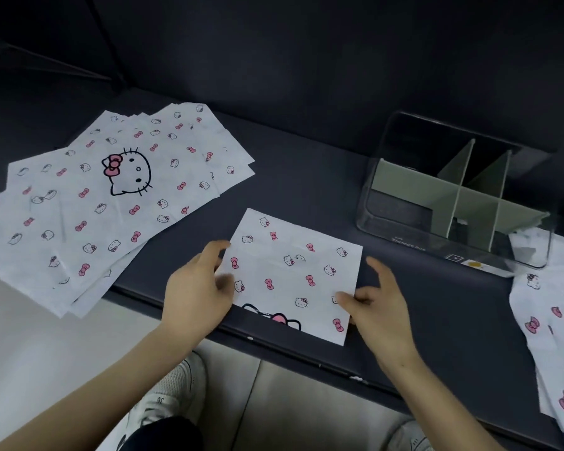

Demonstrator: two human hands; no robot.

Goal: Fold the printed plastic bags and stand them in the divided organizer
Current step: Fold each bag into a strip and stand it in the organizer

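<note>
A person stands at a dark worktop (306, 177) with a half-folded printed bag (293, 271) lying flat in the middle, its near edge reaching the worktop's front lip. The left hand (196, 288) is at the bag's left edge, fingers loosely curled and blurred, so I cannot tell whether they grip the plastic or only touch it. The right hand (381, 307) is spread and relaxed, one of its fingers (342, 297) resting on the near right corner and holding nothing. From here the fold could spring apart or go crooked, because thin film is slippery and holds a crease poorly; the bag could also slide off the front lip if pushed. A limp, loosely folded bag would likely slump rather than stand in the organizer (388, 219), which sits well apart at the far right. The organizer is a clear, rounded plastic box with flat grey-green dividers (469, 203) crossing inside; no bag stands in the compartments that show. The bags are white, lightly creased rectangles scattered with pink bows and small cat faces. A fanned stack of unfolded bags (95, 206) lies at the far left, and more bags (547, 320) hang over the worktop's edge at the right.
</note>
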